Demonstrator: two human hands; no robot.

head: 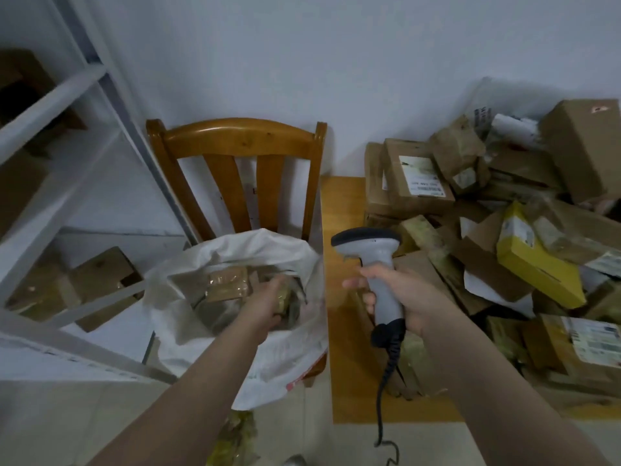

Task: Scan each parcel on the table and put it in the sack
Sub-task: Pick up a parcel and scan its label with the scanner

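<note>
Reaching into the sack (235, 245) at centre frame, left hand (267, 306) fingers clamp a small parcel (283, 297), seemingly to drop it. Right hand (403, 297) fingers wrap the scanner (378, 252), ready for the pile (524, 250) on the counter (342, 206)

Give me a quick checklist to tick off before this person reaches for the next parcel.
1. Sack mouth open: ok, it gapes wide on the chair.
2. Left hand free: not ok, it holds a small parcel inside the sack.
3. Scanner secure: ok, the right hand has a full grip on its handle.
4. Small parcel scanned already: cannot tell.
5. More to do: ok, a pile of parcels lies on the table.
6. Cable free: ok, it hangs down off the table's near edge.
</note>
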